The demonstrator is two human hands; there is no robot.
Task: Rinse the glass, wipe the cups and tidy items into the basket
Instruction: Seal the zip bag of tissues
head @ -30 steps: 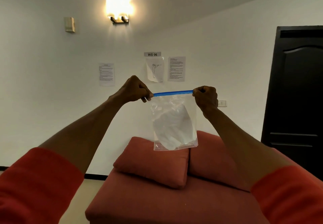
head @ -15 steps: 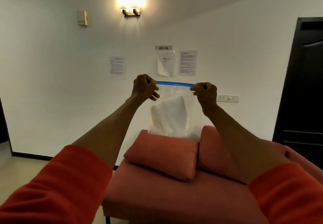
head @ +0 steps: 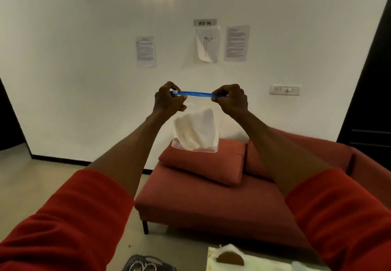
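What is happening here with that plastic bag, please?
A person in red sleeves holds a clear zip bag up in the air with both hands. The left hand and the right hand each pinch one end of its blue zip strip. A white cloth sits inside. Behind it stands a red sofa, and a dark basket shows at the bottom edge.

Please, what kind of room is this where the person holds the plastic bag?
Probably a living room used as a numbered workstation. A red sofa with a cushion stands by the wall, and a "WS 06" label hangs above printed sheets. Both hands pinch the zip bag.
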